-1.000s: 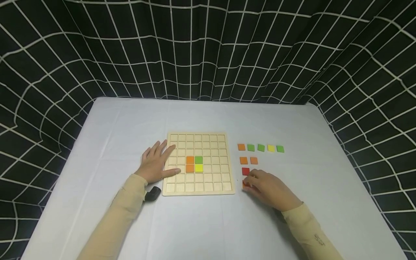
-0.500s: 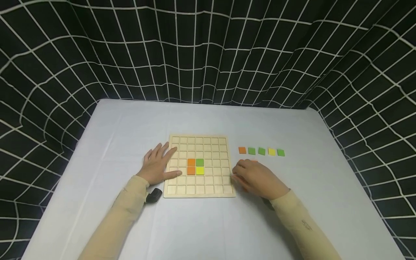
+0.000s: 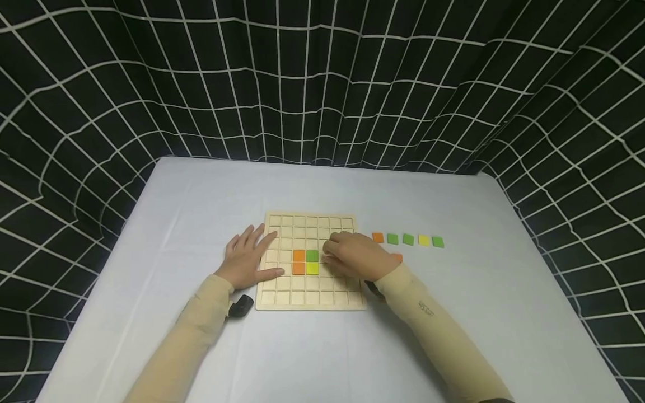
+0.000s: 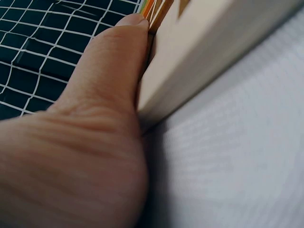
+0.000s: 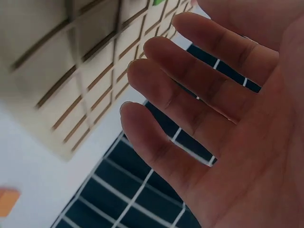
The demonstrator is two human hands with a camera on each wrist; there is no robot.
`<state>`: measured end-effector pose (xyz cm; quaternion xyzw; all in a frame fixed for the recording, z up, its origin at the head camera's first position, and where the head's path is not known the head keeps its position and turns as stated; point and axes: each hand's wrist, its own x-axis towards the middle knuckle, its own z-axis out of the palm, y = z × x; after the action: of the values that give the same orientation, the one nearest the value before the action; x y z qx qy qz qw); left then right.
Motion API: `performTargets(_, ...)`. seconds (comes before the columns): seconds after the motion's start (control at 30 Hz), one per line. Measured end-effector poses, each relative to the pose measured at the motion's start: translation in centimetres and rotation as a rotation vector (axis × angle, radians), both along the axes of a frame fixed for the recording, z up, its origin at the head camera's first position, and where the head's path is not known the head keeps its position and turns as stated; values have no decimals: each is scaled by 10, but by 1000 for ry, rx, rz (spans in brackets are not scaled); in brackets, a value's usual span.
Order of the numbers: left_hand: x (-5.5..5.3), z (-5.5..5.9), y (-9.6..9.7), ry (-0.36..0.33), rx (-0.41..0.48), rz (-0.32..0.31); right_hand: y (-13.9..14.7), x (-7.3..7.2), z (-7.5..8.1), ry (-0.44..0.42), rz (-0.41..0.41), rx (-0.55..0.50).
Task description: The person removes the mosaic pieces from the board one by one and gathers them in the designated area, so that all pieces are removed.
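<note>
A wooden grid board lies on the table. Near its middle sit orange tiles, a green tile and a yellow tile in a two-by-two block. My left hand rests spread at the board's left side, fingers straight. In the left wrist view its thumb lies over the board's edge. Over the right half of the board is my right hand, fingers bent, thumb and index together just right of the green tile. The small orange tile in that pinch is hidden by the fingers.
Right of the board lies a row of loose tiles, with an orange tile, green ones and a yellow one. Another orange tile shows partly behind the right wrist. A black grid-patterned curtain stands behind the white table.
My right hand was at the nearest loose orange tile, then moved left and over the board, beside the green tile. My left hand has stayed in place. The head view has tilted slightly upward.
</note>
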<state>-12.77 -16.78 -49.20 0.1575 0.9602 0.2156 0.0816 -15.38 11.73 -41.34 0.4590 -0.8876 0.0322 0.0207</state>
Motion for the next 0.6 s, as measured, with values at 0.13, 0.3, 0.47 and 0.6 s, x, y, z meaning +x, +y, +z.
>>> performTargets(0.13, 1, 2, 1, -13, 19, 2, -16, -8, 1, -34, 7, 37)
performTargets(0.3, 2, 6, 2, -22, 9, 2, -31, -13, 2, -69, -10, 81)
performTargets(0.47, 2, 6, 2, -21, 2, 5, -42, -18, 0, -74, 5, 79)
performTargets(0.6, 1, 2, 1, -6, -2, 1, -49, -18, -3, -80, 24, 74)
